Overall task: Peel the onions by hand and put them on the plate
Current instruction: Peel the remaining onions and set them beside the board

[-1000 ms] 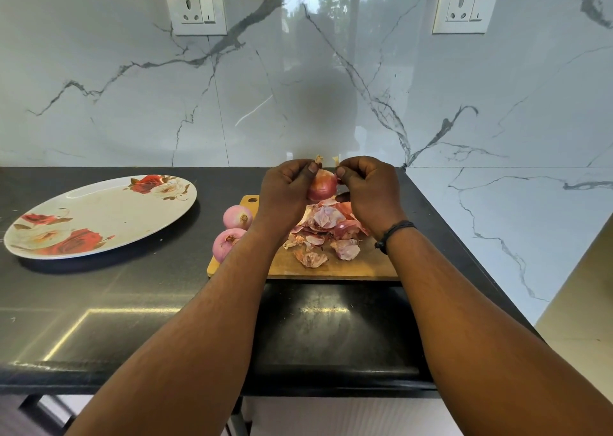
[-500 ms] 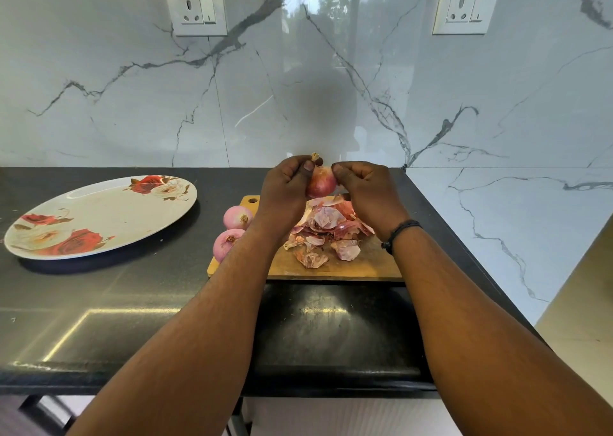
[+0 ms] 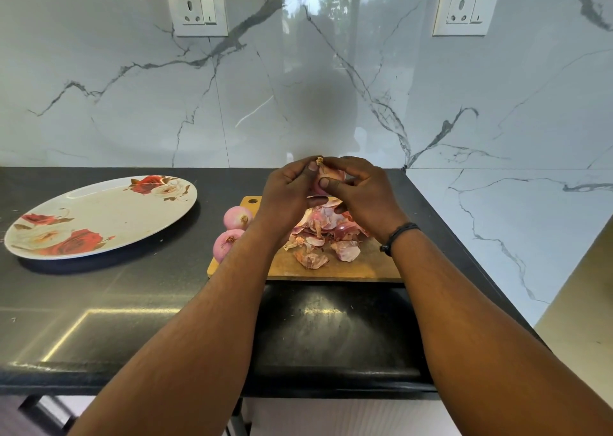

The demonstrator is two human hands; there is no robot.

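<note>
Both hands hold one pink onion (image 3: 331, 174) above the wooden cutting board (image 3: 335, 268). My left hand (image 3: 288, 194) grips it from the left, thumb near its dry stem tip. My right hand (image 3: 361, 194) wraps over it from the right, thumb pressed on its front, hiding most of it. Two peeled onions lie at the board's left edge, one (image 3: 236, 217) behind the other (image 3: 226, 244). A pile of pink onion skins (image 3: 323, 236) lies on the board under my hands. The oval plate (image 3: 99, 215) with red roses sits bare at the left.
The black countertop (image 3: 132, 289) ends at a front edge near me and a right edge by the marble side wall. A marble wall with two sockets (image 3: 197, 10) (image 3: 466, 10) stands behind.
My right hand has moved left over the onion, so its fingers now cover most of it. The two hands have come together. Nothing on the board or plate has moved.
</note>
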